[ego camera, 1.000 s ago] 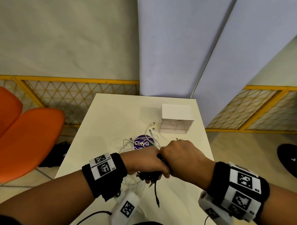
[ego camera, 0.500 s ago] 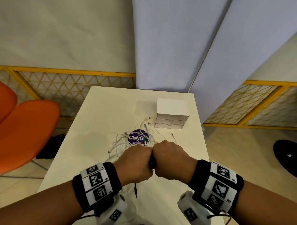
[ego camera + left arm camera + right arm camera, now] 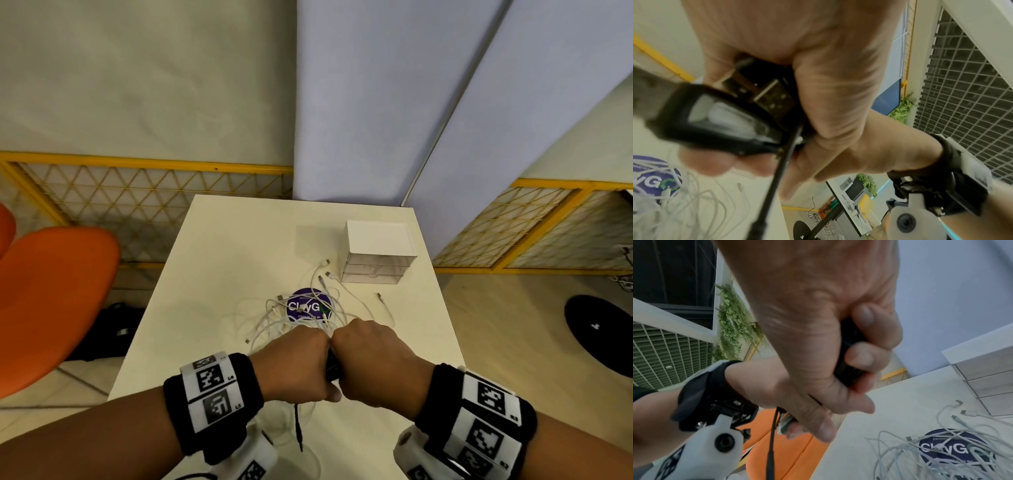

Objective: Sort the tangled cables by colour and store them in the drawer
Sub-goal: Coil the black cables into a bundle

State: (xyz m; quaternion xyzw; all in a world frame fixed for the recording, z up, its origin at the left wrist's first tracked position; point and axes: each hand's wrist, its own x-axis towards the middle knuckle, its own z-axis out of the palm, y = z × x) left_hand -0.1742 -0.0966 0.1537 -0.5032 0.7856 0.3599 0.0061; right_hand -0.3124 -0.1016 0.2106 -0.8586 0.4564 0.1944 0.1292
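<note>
Both hands meet knuckle to knuckle above the near part of the worktop [image 3: 219, 260]. The left hand [image 3: 298, 366] has its fingers curled round a bundle of black cables [image 3: 719, 116], with metal USB plugs [image 3: 772, 95] showing in the palm in the left wrist view. The right hand [image 3: 370, 363] also grips the black bundle, fingers [image 3: 869, 331] wrapped round it and thumb laid along the left hand. One black lead [image 3: 298, 428] hangs down from between the fists, its plug end free above the worktop.

Just beyond the hands lies a loose tangle of white cables [image 3: 291, 318], spread over a round purple sticker [image 3: 306, 305] on the worktop; several white plug ends point toward the drawer unit [image 3: 378, 253]. One more white cable [image 3: 385, 305] lies apart to the right of the tangle. The drawer unit is a small white box with clear drawers, all pushed in, standing at the far right of the worktop, well apart from the hands.

An orange chair [image 3: 51, 301] stands left of the worktop, and a yellow mesh fence [image 3: 137, 192] runs behind
</note>
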